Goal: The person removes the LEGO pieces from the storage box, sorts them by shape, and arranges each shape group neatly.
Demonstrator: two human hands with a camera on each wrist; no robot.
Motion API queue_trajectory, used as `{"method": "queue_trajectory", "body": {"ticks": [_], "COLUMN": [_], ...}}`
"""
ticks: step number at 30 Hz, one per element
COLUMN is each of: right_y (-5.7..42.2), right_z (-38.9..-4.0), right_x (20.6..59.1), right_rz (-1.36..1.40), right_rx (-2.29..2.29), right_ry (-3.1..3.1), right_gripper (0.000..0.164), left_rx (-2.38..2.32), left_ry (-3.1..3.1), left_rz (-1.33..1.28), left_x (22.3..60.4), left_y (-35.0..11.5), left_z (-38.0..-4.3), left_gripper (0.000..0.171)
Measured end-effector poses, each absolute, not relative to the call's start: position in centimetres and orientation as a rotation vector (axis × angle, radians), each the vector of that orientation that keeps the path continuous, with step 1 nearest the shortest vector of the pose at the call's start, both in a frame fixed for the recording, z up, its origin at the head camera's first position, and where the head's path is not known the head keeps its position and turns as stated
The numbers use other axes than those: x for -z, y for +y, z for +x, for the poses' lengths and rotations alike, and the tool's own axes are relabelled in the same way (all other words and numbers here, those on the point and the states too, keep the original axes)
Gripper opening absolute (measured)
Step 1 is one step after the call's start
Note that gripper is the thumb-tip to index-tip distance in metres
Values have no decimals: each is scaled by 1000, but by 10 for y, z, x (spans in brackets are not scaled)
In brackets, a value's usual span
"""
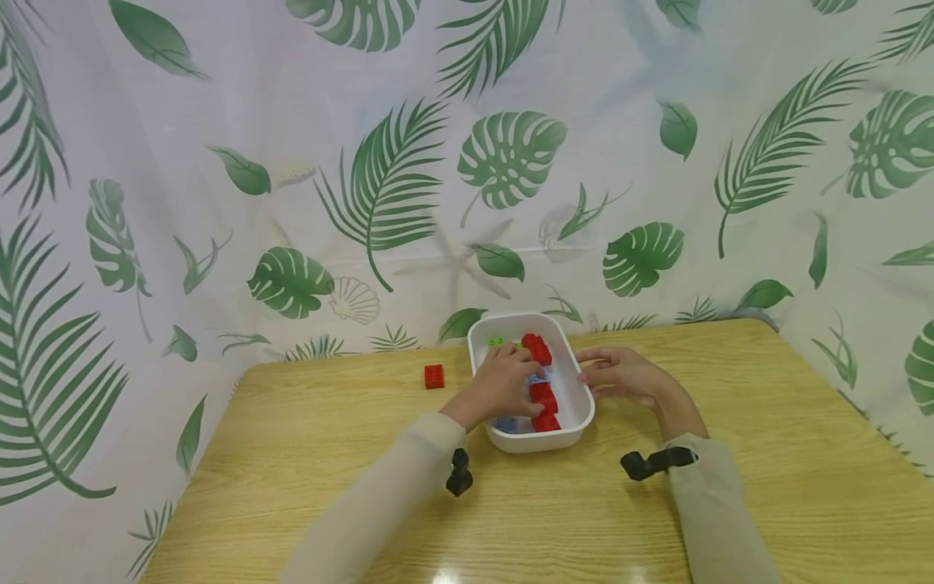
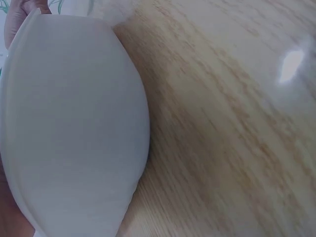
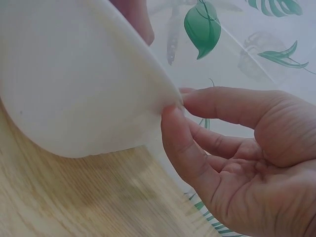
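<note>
A white plastic bin [image 1: 580,414] stands on the table, holding toy building bricks. My left hand [image 1: 503,381] reaches in over its left side, thumb and fingers spread apart above the bricks. Between thumb and fingers shows a red brick [image 1: 542,396], with another red brick [image 1: 546,422] just below the thumb. A light blue brick [image 1: 540,377] peeks out by the fingertips. My right hand [image 3: 247,153] pinches the bin's rim between thumb and fingers at the right side. The left wrist view is mostly filled by the bin's outer wall [image 2: 74,113].
One red brick [image 1: 434,376] lies on the wooden table [image 1: 328,487] left of the bin. Inside the bin are also a red brick [image 1: 536,349] at the back, a green brick [image 1: 496,341] and a blue-grey brick [image 1: 506,424]. A leaf-patterned curtain [image 1: 409,268] hangs behind the table.
</note>
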State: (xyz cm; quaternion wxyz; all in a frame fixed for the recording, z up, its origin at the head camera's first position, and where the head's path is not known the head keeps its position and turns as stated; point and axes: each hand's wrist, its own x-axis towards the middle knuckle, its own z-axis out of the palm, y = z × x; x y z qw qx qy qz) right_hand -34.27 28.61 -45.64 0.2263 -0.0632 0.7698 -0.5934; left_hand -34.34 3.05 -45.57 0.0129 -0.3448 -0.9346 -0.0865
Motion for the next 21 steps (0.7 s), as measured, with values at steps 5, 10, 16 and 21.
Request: {"method": "queue_trajectory", "body": {"ticks": [5,10,16,21], "right_y": [286,286,285,285], "right_z": [-343,-343,-343,-342], "right_x": [456,457,457,457], "right_rz": [-180,-183,-173,-166], "right_rx": [1630,1627,1618,1620], "right_ry": [2125,2128,2133,2132], "right_gripper": [60,59,60,60], "left_rx": [250,221,200,185], "left_ry": [-2941,-2938,-2950,-2958], "left_rz": [-1074,-1076,-1075,-1067], "left_x": [458,460,460,460], "left_y": [33,35,35,36], "left_z": [-345,-345,-345,-345], "left_gripper": [46,45,45,46]}}
